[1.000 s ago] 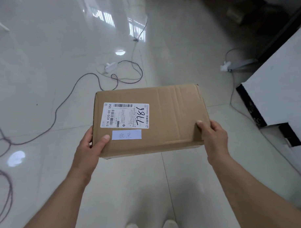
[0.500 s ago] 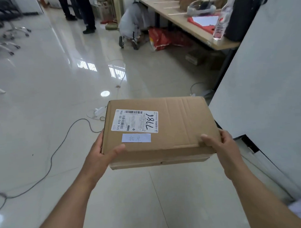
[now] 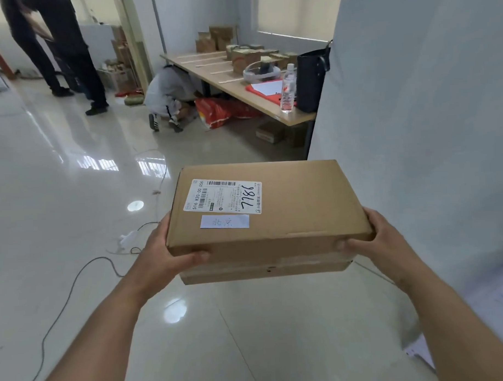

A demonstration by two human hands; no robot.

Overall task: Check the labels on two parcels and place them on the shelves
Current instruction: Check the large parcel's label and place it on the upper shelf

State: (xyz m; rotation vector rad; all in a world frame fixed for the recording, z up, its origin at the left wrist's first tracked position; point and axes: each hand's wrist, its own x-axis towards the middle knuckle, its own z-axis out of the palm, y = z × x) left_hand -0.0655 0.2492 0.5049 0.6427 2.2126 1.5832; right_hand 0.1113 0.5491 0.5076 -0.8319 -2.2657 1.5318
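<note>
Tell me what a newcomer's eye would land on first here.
First, the cardboard parcel held mid-frame between the left hand and right hand, its white shipping label marked 7786 facing up. Behind it, a long table loaded with boxes stands against the far wall, with a person crouching beside it.

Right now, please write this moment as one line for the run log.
parcel: held above floor | left hand: gripping | right hand: gripping | shipping label: facing up | shelves: not visible

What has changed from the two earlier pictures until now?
The view lifted from the floor toward the room, so the table and people came into sight. The left hand and right hand keep the same grip on the parcel; its shipping label still faces up.
</note>
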